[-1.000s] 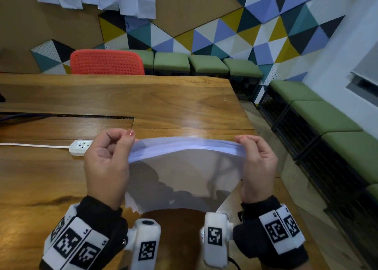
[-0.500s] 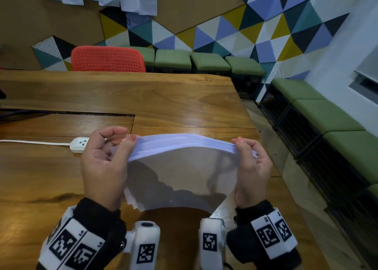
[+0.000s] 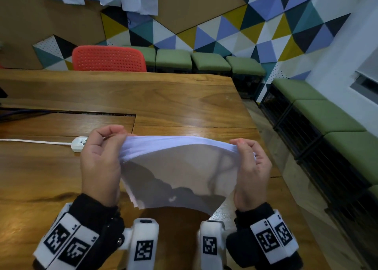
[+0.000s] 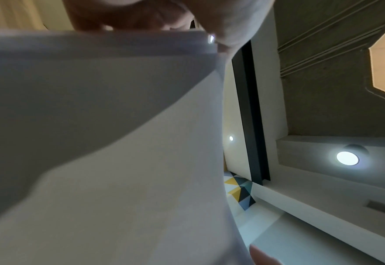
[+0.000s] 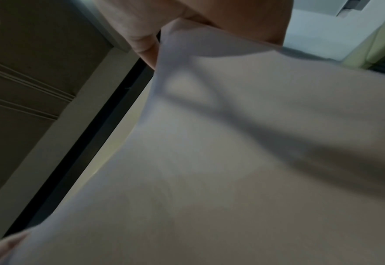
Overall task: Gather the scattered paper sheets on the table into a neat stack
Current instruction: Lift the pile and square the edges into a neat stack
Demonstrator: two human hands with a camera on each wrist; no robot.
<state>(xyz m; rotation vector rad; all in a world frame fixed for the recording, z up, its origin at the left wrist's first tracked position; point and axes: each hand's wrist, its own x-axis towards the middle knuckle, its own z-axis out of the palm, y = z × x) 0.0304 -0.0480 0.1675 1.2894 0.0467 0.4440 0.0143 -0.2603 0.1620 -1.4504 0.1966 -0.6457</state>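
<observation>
A bundle of white paper sheets stands nearly upright above the wooden table, its top edge bowed upward. My left hand pinches the bundle's upper left corner, and my right hand pinches the upper right corner. The lower edge hangs near the table in front of me, with sheet corners slightly uneven at the lower left. In the left wrist view the paper fills most of the picture under my fingers. The right wrist view shows the paper close up too.
A white power strip with its cord lies on the table just left of my left hand. A red chair stands at the far side. Green benches line the walls on the right. The table's right edge runs close to my right hand.
The sheets' top edge has bowed higher between my hands, and my hands have come slightly closer together and dropped a little. Both grips on the corners remain.
</observation>
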